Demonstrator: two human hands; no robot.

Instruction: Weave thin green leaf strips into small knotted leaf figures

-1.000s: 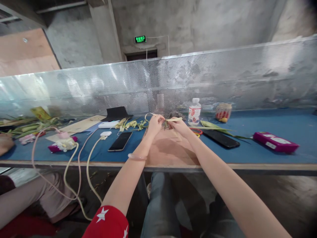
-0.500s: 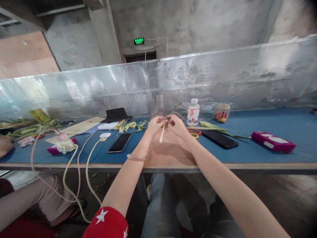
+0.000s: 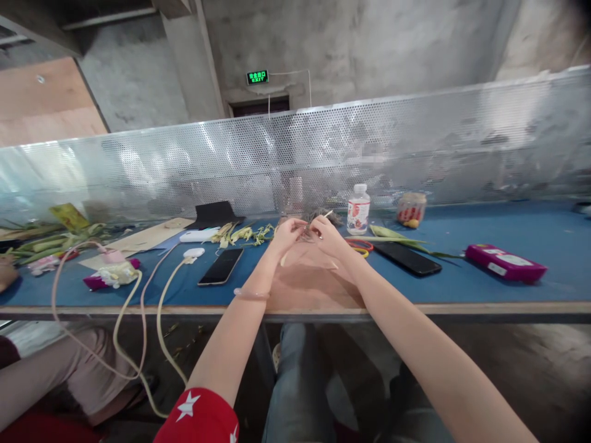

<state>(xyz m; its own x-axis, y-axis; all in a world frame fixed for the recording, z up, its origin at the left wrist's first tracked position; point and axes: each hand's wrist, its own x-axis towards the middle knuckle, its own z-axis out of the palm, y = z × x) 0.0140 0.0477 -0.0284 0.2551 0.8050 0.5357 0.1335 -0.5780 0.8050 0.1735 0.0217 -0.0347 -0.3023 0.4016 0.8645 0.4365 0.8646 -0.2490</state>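
Note:
My left hand (image 3: pixel 287 235) and my right hand (image 3: pixel 325 237) meet fingertip to fingertip above a brown board (image 3: pixel 318 289). The fingers of both are closed in a pinch. A narrow pale strip (image 3: pixel 329 213) sticks up past my right fingers, seemingly held there. Below my left hand a short pale end (image 3: pixel 283 259) shows; whether it belongs to the same strip I cannot tell. What the left fingers grip is hidden. Just behind my hands lies a grey-brown fibrous tangle (image 3: pixel 333 218), partly covered by them.
To the right are a white-capped bottle (image 3: pixel 359 210), red and yellow rings (image 3: pixel 360 247), a black phone (image 3: pixel 406 258), a jar (image 3: pixel 412 209) and a purple box (image 3: pixel 505 263). Leftward are another phone (image 3: pixel 221 267), cables (image 3: pixel 161 320) and plant cuttings (image 3: pixel 244 234). Another person's hand (image 3: pixel 8 272) shows far left.
The pale strip hung down between my hands; now a pale piece points up right beyond my right fingers and another end shows below my left hand. My right hand has turned slightly.

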